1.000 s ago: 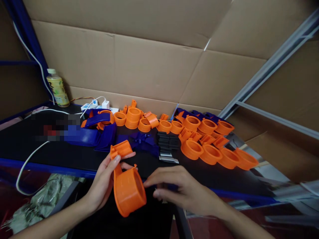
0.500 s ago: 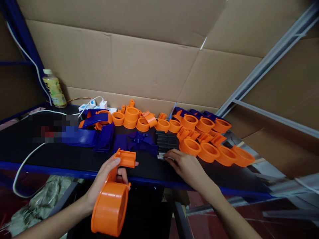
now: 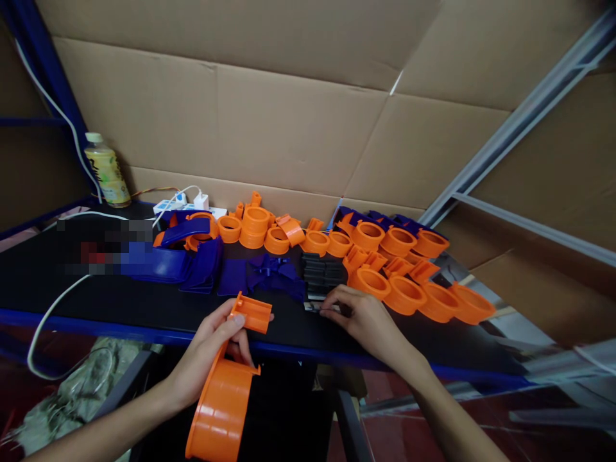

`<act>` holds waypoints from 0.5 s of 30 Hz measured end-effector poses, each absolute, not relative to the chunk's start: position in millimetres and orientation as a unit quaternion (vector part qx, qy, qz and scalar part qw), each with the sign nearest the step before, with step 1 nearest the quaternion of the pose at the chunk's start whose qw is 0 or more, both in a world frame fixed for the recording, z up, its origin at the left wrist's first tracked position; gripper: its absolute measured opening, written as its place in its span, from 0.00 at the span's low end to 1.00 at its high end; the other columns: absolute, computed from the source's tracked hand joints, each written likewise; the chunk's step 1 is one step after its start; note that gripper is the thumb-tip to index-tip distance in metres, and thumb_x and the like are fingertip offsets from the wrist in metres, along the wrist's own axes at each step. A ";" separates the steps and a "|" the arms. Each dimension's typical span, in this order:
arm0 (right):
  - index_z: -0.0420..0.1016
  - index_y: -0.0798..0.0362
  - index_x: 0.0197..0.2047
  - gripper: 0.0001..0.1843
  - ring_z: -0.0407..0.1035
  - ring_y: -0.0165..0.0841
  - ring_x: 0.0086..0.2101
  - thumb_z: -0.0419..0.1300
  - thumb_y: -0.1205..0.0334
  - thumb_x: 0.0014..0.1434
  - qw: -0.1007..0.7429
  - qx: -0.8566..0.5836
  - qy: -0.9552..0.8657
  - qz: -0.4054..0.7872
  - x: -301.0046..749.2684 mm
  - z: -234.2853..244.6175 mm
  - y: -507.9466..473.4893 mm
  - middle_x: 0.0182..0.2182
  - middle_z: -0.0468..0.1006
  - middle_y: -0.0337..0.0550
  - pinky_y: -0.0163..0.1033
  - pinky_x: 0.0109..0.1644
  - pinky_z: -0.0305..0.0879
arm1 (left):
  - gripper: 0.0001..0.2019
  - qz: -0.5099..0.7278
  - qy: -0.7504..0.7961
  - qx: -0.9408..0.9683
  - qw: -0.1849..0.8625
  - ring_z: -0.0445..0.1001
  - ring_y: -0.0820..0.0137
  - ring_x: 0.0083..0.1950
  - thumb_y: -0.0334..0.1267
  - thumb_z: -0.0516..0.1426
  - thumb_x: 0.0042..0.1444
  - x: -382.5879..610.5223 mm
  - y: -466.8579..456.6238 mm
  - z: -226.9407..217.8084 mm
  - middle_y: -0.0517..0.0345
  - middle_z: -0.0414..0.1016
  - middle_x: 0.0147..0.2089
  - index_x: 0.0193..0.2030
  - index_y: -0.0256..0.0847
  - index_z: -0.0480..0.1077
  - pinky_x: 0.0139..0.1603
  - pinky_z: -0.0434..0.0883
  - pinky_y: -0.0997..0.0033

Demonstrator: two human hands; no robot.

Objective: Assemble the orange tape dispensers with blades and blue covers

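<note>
My left hand [image 3: 199,350] is closed around the neck of an orange plastic tape dispenser body [image 3: 219,407]. Its wide ring hangs below the table edge, and its channelled end points right above the hand. At the near side of a stack of black ribbed strips [image 3: 322,277], my right hand [image 3: 368,324] pinches the right end of a thin, flat silvery metal piece [image 3: 312,307]. The fingertips partly cover that piece. Just left of the strips lies a heap of small dark blue plastic parts [image 3: 274,276].
More orange dispenser bodies [image 3: 404,294] stand in rows at the right and back. Flat blue plastic pieces [image 3: 199,269] are stacked on the left. Behind them are a white power strip [image 3: 166,206] with cables and a yellow-labelled bottle [image 3: 108,173]. Cardboard [image 3: 289,122] walls the back.
The dispenser body in my left hand has shifted slightly right and tilted. My right hand has moved a little right and down, with the metal piece now apart from the black strips.
</note>
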State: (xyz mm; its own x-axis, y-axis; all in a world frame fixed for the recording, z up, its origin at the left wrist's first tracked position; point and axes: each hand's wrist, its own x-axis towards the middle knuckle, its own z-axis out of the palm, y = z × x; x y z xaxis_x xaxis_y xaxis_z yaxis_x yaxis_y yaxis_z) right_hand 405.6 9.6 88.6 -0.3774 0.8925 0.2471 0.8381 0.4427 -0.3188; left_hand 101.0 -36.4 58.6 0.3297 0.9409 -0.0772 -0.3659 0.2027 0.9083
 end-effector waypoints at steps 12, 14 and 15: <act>0.77 0.54 0.32 0.14 0.61 0.27 0.24 0.68 0.51 0.58 0.261 -0.544 -0.782 0.156 402.1 89.1 23.9 0.23 0.71 0.35 0.33 0.27 0.56 | 0.21 0.452 0.346 0.444 0.692 0.76 0.67 0.24 0.49 0.57 0.63 101.6 -35.1 56.8 0.58 0.76 0.23 0.57 0.36 0.69 0.26 0.67 0.73; 0.77 0.54 0.32 0.15 0.58 0.27 0.23 0.67 0.50 0.58 0.295 -0.540 -0.772 0.158 396.6 95.9 20.6 0.22 0.71 0.35 0.33 0.26 0.54 | 0.22 0.445 0.347 0.449 0.693 0.77 0.67 0.24 0.50 0.58 0.63 101.0 -33.6 53.6 0.59 0.76 0.22 0.56 0.36 0.69 0.27 0.68 0.73; 0.77 0.54 0.33 0.16 0.58 0.26 0.23 0.67 0.49 0.59 0.314 -0.532 -0.769 0.166 392.2 100.8 17.6 0.22 0.71 0.35 0.33 0.26 0.54 | 0.21 0.441 0.348 0.452 0.693 0.77 0.66 0.25 0.50 0.58 0.63 101.0 -33.2 52.5 0.60 0.75 0.22 0.56 0.37 0.69 0.27 0.68 0.73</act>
